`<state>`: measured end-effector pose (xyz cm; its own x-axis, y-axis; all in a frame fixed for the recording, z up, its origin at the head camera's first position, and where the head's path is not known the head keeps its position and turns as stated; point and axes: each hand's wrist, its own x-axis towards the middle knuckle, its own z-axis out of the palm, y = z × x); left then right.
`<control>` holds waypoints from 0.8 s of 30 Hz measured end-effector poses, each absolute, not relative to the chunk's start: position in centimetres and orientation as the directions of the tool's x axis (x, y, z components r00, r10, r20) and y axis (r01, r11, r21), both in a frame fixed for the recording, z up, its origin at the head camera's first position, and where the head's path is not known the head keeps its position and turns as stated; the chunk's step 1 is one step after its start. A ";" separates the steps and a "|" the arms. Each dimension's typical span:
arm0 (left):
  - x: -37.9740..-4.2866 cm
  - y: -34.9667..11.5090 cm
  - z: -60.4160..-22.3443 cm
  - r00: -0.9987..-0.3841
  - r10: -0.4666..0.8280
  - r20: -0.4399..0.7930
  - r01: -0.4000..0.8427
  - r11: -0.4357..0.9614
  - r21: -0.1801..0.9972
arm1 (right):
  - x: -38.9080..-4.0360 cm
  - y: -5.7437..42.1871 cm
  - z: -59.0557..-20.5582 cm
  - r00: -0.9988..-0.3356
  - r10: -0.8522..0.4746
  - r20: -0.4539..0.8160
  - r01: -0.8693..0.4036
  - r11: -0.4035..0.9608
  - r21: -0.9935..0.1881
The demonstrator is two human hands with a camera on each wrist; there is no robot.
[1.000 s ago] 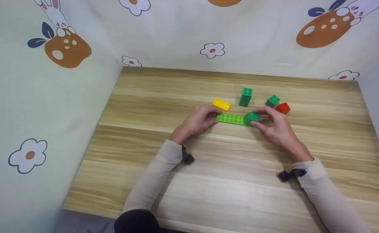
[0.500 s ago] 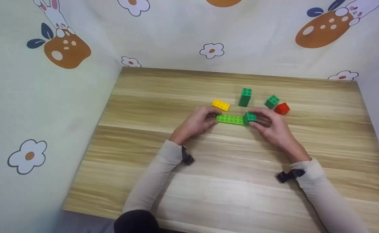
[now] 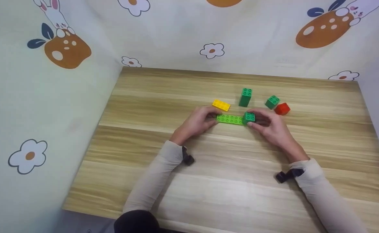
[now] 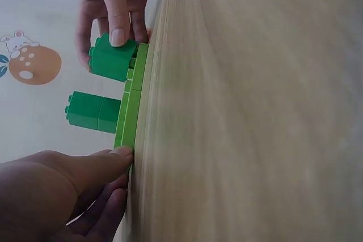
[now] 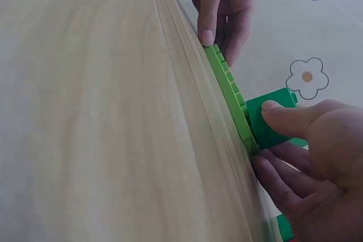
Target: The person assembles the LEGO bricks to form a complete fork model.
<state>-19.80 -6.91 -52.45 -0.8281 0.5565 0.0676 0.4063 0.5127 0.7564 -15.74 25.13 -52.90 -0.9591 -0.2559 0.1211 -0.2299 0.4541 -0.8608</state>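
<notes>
A long light green building plate [image 3: 230, 119] lies on the table, its left end pinched by my left hand [image 3: 198, 124]. With thumb and fingers, my right hand [image 3: 275, 127] grips a dark green building brick [image 3: 249, 117] at the plate's right end. The left wrist view shows this brick [image 4: 110, 58] slightly tilted over the studs, with a narrow gap beneath one side. In the right wrist view, the thumb presses along the side of the brick [image 5: 269, 120]. Part of the plate's right end is hidden under the brick.
Behind the plate stands a tall stack of green bricks [image 3: 245, 97]. A yellow brick [image 3: 221, 105] lies just beyond my left hand. A small green brick [image 3: 272, 101] and a red brick [image 3: 282, 109] sit beyond my right hand. A patterned wall [image 3: 176, 38] borders the table's back.
My right hand has shifted slightly left with the dark green brick, which now sits a little further in over the plate. My left hand and the plate stay nearly in place.
</notes>
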 end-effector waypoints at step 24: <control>-19.9 -6.6 -52.5 -0.847 0.526 0.078 0.397 0.527 0.751 | -16.0 24.7 -52.2 -0.967 -0.242 0.079 -0.197 0.511 -0.837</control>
